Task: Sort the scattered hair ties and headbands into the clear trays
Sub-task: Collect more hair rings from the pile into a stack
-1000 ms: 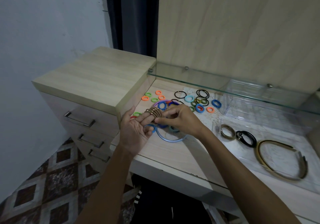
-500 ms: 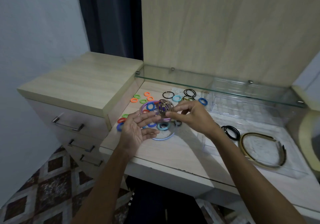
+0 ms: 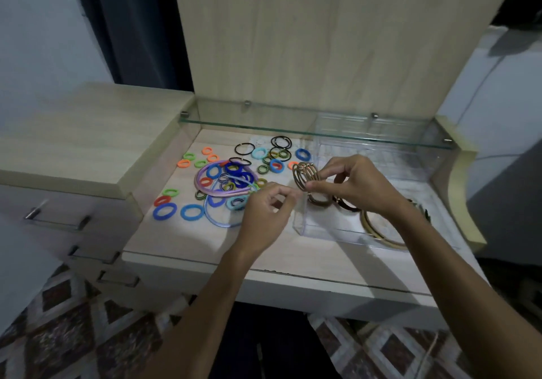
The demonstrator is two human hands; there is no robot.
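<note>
My right hand [image 3: 356,185] pinches a bunch of brown hair ties [image 3: 305,173] above the left end of the near clear tray [image 3: 328,232]. That tray holds a brown tie, black ties [image 3: 347,205] and a gold headband [image 3: 381,232]. My left hand [image 3: 265,213] hovers just left of the tray with curled fingers and nothing in it. Several coloured hair ties [image 3: 234,170] lie scattered on the desk, with a purple headband [image 3: 202,183] and a blue headband [image 3: 220,220] among them. A second clear tray [image 3: 366,155] stands behind, under the glass shelf.
A glass shelf [image 3: 293,129] runs across the back above the desk. A wooden drawer unit [image 3: 88,144] stands higher on the left. The desk's front edge [image 3: 264,270] is below my wrists. A patterned floor lies beneath.
My right hand has carried the brown ties rightward, off my left fingers, to above the tray. My left hand has let go and curled. The camera has turned right.
</note>
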